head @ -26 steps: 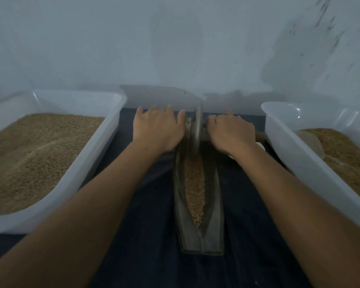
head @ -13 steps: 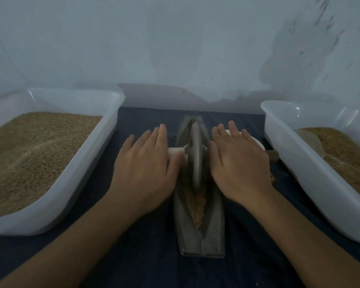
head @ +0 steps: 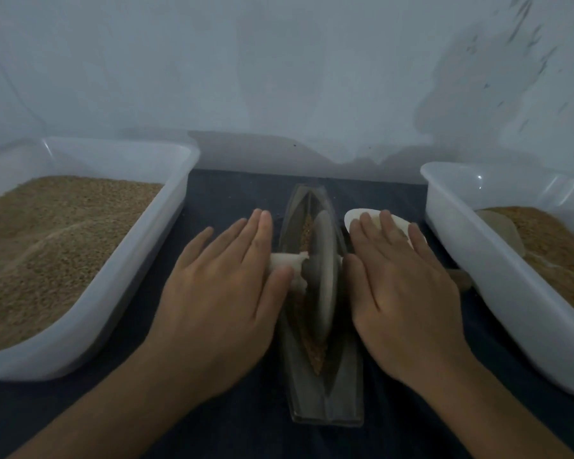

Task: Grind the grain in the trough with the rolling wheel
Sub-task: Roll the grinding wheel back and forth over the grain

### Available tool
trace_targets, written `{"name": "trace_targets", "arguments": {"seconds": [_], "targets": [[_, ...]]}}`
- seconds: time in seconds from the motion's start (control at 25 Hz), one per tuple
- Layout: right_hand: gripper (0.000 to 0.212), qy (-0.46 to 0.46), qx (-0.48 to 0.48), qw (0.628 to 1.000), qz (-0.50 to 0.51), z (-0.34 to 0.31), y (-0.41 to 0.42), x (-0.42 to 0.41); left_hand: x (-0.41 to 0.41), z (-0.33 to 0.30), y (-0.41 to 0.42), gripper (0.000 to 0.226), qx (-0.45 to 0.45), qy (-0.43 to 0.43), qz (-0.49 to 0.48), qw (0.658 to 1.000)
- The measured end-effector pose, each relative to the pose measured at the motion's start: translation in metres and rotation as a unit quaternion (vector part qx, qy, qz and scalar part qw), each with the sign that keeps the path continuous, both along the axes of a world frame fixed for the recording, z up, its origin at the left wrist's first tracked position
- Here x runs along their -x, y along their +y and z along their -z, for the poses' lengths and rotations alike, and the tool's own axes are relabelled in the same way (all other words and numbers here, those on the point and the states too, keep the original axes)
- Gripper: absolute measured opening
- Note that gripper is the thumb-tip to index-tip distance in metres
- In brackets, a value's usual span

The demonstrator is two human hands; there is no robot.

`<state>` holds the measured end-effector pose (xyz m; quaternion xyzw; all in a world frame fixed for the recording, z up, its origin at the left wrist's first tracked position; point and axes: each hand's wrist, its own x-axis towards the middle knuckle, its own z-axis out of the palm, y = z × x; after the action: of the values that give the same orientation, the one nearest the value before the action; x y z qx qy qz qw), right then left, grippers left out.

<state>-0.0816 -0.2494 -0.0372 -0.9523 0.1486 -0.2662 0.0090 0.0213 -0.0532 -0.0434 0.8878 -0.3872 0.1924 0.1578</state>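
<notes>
Now my left hand point(head: 222, 286) and right hand point(head: 401, 293) press flat, fingers straight, on the axle – heavy, rigid wheel point(head: 322, 276) rolls through loose grain point(head: 315, 346).

Grey wheel point(head: 322, 276); tan grain point(head: 317, 354); white tubs point(head: 120, 286); navy cloth point(head: 246, 422)
</notes>
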Motion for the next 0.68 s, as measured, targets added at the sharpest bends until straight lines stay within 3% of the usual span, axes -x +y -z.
{"name": "trace_targets", "arguments": {"seconds": [0.08,0.2,0.36,0.48,0.68], "targets": [[0.066,0.009,-0.002,1.0,-0.006,-0.004,-0.004,-0.005,-0.005,-0.001,-0.002,0.07,-0.016,-0.008,-0.001,1.0],[0.065,0.094,-0.03,0.995,0.015,-0.019,-0.026,-0.054,-0.045,-0.019,-0.045,0.072,-0.055,0.034,-0.055,0.996],[0.058,0.132,-0.09,0.982,0.098,-0.04,-0.046,-0.111,-0.099,-0.04,-0.089,0.045,-0.052,0.078,-0.106,0.99],[0.06,0.136,-0.067,0.987,0.052,-0.027,-0.038,-0.085,-0.077,-0.024,-0.072,0.061,-0.081,0.009,-0.11,0.991],[0.062,-0.009,0.006,1.0,-0.023,-0.005,0.005,0.001,0.007,0.006,0.007,0.071,-0.017,-0.001,-0.025,1.0]]}}
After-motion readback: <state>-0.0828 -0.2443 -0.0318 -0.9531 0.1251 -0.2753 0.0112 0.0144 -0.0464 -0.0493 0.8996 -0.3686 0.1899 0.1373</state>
